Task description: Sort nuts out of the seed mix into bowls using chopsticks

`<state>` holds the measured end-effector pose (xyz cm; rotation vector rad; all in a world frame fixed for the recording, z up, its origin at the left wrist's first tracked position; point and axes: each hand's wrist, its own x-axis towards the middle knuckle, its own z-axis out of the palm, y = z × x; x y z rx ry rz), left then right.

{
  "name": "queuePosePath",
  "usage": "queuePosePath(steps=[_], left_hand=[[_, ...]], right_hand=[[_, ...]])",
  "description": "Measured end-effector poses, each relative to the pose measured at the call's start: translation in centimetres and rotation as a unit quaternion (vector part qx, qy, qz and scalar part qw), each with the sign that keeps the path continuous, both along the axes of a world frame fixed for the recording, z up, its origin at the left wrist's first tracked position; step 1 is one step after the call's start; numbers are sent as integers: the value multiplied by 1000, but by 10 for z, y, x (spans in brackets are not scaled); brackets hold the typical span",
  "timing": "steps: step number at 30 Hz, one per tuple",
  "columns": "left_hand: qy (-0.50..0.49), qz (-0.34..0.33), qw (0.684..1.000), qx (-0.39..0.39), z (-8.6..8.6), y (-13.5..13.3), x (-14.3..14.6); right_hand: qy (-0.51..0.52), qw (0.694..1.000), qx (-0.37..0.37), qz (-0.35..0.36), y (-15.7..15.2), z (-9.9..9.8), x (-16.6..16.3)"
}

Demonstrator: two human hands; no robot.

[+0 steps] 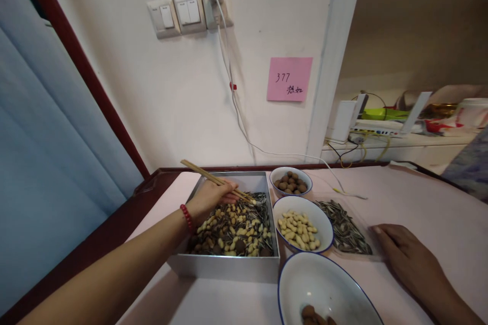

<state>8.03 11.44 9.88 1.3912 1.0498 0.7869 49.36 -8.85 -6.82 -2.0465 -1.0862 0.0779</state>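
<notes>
My left hand (219,194) is closed around a pair of wooden chopsticks (206,172) and hovers over a silver-grey box (224,265). A pale bit, perhaps a peanut, shows at their tips; I cannot tell if it is gripped. Inside the box lies a mix of peanuts, striped sunflower seeds and round brown nuts (240,247). To the right, my right hand (407,251) has its thumb on the edge of a clear tray (375,251) of sunflower seeds (345,226). Its other fingers are mostly hidden, curled at the tray's side.
Beside the box stand three blue-rimmed white bowls: one with brown nuts (292,182), one with peanuts (299,228), and a larger bowl (305,274) with a few brown nuts, cut off by the frame. A white cable (282,153) trails onto the table behind them.
</notes>
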Motion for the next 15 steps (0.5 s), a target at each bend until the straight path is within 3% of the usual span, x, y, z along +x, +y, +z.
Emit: queuePosePath(steps=[5, 9, 15], left_hand=[[-35, -11, 999, 24, 32, -12, 3], [-37, -53, 997, 46, 51, -29, 27], [19, -97, 993, 60, 43, -43, 60]], right_hand=[[5, 1000, 1, 3, 0, 3, -3], [7, 1000, 2, 3, 0, 5, -4], [3, 1000, 8, 5, 0, 6, -6]])
